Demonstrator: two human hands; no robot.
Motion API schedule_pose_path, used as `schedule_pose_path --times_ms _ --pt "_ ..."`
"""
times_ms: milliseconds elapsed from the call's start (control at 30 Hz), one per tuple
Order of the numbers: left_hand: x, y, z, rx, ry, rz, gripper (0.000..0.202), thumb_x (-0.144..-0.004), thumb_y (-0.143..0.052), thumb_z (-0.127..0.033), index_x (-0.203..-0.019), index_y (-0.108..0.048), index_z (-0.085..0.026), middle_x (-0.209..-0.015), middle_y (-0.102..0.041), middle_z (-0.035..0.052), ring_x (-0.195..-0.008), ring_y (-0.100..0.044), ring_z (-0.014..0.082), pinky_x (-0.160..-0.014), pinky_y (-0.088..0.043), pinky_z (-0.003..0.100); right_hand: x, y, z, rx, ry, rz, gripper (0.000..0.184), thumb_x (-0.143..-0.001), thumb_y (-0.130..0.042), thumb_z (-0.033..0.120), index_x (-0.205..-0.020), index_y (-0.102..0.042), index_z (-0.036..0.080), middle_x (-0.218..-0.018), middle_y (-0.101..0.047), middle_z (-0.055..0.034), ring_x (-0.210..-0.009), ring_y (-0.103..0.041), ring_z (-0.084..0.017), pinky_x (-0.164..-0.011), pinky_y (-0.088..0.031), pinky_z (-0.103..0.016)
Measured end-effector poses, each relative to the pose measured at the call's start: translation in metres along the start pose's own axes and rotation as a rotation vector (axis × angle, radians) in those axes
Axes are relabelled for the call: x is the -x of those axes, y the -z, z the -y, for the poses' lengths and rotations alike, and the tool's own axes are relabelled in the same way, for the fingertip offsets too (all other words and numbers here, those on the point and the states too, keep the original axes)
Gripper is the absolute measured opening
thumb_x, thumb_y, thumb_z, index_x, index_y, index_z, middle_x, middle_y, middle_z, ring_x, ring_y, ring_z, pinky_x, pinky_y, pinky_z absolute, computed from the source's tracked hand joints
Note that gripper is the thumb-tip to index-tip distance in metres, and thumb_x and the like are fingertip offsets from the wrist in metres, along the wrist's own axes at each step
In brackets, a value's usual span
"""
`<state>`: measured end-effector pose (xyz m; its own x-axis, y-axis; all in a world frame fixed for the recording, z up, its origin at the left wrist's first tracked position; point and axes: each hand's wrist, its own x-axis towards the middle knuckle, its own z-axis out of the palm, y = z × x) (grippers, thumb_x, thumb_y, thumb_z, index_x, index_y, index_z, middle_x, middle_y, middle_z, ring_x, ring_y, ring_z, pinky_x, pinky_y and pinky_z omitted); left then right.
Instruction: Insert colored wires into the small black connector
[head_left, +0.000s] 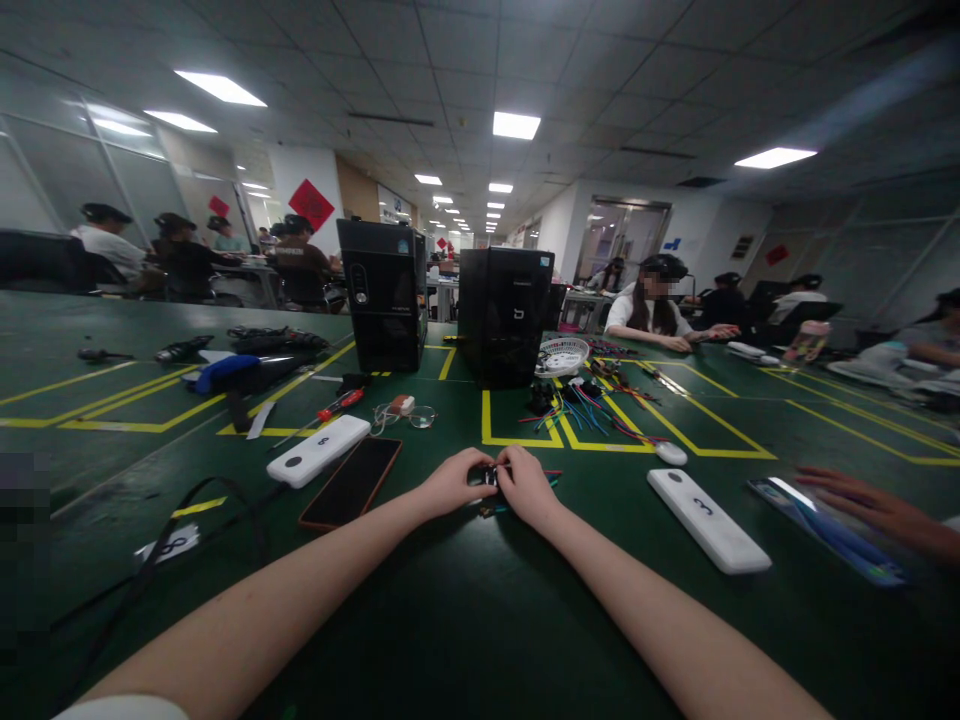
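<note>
Black-and-white small part (490, 477), centre of frame, pinched by fingertips of left hand (457, 482) and right hand (524, 486); fingers hide its full shape. Best handled with steady wrists, light pressure. Thin coloured wires (553, 472) just beside; tabletop (450, 625) smooth, green, faintly glossy.

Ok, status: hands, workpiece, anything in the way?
Left hand and right hand pinching small piece. Coloured wires beside right hand. Phone close to left forearm.
</note>
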<state>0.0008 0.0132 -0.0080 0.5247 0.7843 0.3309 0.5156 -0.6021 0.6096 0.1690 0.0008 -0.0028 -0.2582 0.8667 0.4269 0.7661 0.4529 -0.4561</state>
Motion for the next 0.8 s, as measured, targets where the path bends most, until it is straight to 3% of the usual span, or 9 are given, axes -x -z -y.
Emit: schedule_pose_path --times_ms 800 --pt "0.0029 0.0058 -0.0039 0.019 0.008 0.002 0.033 -0.071 -0.066 -0.032 -0.100 -0.060 -0.017 -0.097 -0.059 0.0061 -0.091 -0.055 0.0207 -0.083 -0.043 0.033 -0.0003 -0.0011 0.0067 0.007 -0.007 -0.009 0.010 -0.079 -0.041 0.013 -0.081 -0.050 0.017 -0.083 -0.055 -0.0050 -0.083 -0.050 -0.018 -0.078 -0.036 -0.032"
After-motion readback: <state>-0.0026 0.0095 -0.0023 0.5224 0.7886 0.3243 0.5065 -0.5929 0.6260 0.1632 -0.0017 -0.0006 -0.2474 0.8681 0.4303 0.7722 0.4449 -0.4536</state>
